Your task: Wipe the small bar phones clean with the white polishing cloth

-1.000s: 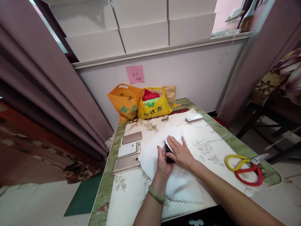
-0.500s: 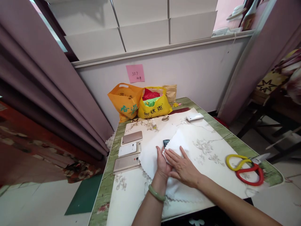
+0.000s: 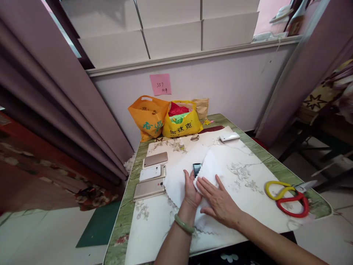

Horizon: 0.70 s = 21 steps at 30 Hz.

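A white cloth [image 3: 176,180] with a zigzag-cut edge is spread in front of me, and one part of it is folded over a dark-screened smartphone [image 3: 196,169]. Only the phone's upper end shows; the rest is covered by cloth and fingers. My left hand [image 3: 191,189] holds the phone from the left side, thumb pointing up along it, the other fingers hidden beneath. My right hand [image 3: 219,200] lies flat on the folded cloth over the phone, its fingers stretched and the thumb apart.
To the left lie several phones, among them a white phone [image 3: 150,173] and a gold phone [image 3: 149,189]. Another white phone [image 3: 229,137] is at the far right. Scissors [image 3: 289,198] rest near the right edge. An orange bag [image 3: 149,117] and a yellow bag [image 3: 182,125] stand at the back.
My right hand has slid slightly down and right over the cloth. More of the phone's screen now shows at its upper end. My left hand keeps its hold.
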{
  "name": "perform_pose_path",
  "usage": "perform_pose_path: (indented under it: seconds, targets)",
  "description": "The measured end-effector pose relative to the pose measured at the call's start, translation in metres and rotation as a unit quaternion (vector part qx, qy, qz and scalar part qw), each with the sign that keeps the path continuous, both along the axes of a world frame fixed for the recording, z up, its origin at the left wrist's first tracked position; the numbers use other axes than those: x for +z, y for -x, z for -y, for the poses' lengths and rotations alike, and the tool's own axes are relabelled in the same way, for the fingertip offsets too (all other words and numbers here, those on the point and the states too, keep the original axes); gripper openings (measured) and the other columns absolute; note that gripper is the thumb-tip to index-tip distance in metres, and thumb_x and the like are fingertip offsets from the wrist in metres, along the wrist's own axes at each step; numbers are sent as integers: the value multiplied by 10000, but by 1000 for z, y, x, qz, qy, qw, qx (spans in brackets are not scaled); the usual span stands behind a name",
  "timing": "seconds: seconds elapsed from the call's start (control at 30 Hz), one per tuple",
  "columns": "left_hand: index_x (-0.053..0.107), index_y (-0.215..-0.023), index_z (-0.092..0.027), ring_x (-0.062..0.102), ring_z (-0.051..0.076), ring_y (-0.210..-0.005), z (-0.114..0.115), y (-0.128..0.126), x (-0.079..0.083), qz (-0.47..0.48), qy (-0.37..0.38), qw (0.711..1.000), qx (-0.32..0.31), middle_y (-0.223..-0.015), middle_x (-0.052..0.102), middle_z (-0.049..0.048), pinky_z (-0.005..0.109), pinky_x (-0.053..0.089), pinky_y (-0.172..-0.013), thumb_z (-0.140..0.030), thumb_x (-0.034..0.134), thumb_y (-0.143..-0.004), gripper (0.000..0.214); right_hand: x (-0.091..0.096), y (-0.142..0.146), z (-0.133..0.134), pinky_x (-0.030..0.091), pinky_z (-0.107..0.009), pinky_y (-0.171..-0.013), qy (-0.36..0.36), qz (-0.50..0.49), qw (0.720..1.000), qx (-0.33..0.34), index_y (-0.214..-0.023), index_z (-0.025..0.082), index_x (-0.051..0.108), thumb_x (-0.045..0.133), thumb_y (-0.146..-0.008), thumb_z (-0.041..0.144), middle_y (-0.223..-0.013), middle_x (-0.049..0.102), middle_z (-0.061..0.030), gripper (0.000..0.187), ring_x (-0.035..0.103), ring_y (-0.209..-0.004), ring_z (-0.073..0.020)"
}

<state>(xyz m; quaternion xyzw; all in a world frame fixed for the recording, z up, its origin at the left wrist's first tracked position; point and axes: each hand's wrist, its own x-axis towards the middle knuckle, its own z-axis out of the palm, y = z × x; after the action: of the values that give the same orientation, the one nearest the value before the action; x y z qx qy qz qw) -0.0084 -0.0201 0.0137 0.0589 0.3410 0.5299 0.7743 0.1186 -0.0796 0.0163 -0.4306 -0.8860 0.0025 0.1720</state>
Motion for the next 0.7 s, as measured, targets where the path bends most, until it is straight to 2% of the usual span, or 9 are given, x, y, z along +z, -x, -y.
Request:
perform_pose_path:
  seconds: [0.07,0.13,0.23,0.33,0.43,0.53,0.63,0.7]
  targets:
    - [597,-1205,-173,646,288,-1058,0,0,0,4,-22,1000,-13,-1089,692,136,471,443,-1010,-696,480,-804,669,0,-2,9,-3,-572,-1159,4,3,1000,18,-1529,206,74,439,-899,626,-1529,319,-101,840,270,-1413,-274]
    - [612,-1179,-169,642,286,-1067,0,0,0,11,-32,999,-10,-1080,694,137,459,446,-1009,-685,486,-809,647,0,-2,5,-1,-582,-1154,11,4,1000,17,-1528,224,75,413,-918,610,-1530,315,-92,797,274,-1412,-270]
    - [628,-1143,-148,618,279,-1116,0,-2,0,27,-26,999,-5,-1113,679,148,417,444,-1019,-653,494,-826,612,3,3,-24,6,-599,-1143,30,3,999,-16,-1525,234,82,343,-952,583,-1550,264,-81,719,264,-1418,-259]
    - [608,-1195,-180,572,265,-1191,-1,-3,1,61,-58,996,-23,-1232,631,130,399,421,-1043,-612,469,-862,563,9,10,-59,32,-615,-1134,54,0,996,-65,-1521,243,107,307,-968,561,-1558,245,-72,669,242,-1427,-260]
    - [570,-1262,-210,533,270,-1239,-1,-3,3,90,-94,991,-24,-1313,586,118,427,398,-1062,-611,417,-884,572,11,13,-74,82,-609,-1129,81,-9,992,-99,-1522,243,100,248,-986,535,-1561,236,-72,628,210,-1439,-251]
    - [573,-1253,-187,553,273,-1215,0,-2,2,68,-54,996,-13,-1283,605,130,419,405,-1060,-632,431,-868,605,7,11,-55,70,-600,-1136,68,-8,995,-78,-1526,227,81,278,-974,554,-1564,225,-86,672,187,-1445,-258]
    - [580,-1229,-167,609,287,-1132,2,0,1,14,13,1000,8,-1158,665,144,433,441,-1026,-690,477,-810,678,2,7,-16,30,-579,-1151,40,-3,999,-25,-1529,213,58,333,-955,578,-1562,224,-100,734,213,-1437,-259]
    - [580,-1232,-177,630,289,-1093,3,1,1,-2,10,1000,2,-1107,684,138,450,455,-1006,-714,491,-784,705,1,5,5,14,-562,-1160,39,-2,999,-6,-1530,199,51,367,-932,612,-1561,226,-101,792,206,-1439,-259]
